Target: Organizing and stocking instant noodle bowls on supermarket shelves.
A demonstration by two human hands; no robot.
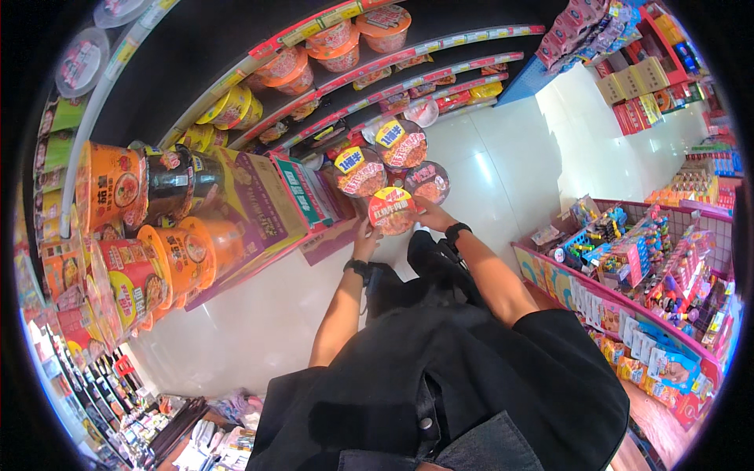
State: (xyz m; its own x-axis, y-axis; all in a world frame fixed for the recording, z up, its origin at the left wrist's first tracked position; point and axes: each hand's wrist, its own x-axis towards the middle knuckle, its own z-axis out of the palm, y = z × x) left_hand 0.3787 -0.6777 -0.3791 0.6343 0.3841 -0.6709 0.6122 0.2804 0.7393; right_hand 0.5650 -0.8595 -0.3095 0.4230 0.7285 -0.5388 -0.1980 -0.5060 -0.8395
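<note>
A round instant noodle bowl (pixel 392 210) with a red and yellow lid is held between my two hands, ahead of my body. My left hand (pixel 366 240) is closed on its near left side, and my right hand (pixel 432 215) grips its right side. Just beyond it are more noodle bowls: one with a dark lid and yellow label (pixel 360 173), a similar one (pixel 401 143) farther off, and a dark red-lidded bowl (pixel 428 183) on the right. What supports these bowls is hidden beneath them. Both wrists wear dark bands.
Curved shelves (pixel 377 59) with noodle tubs run along the far left. Cardboard cartons (pixel 259 196) and orange noodle buckets (pixel 188 255) stand on my left. To the right is a pink-edged bin (pixel 628 314) of small packaged goods. Pale tiled floor (pixel 479 157) lies between.
</note>
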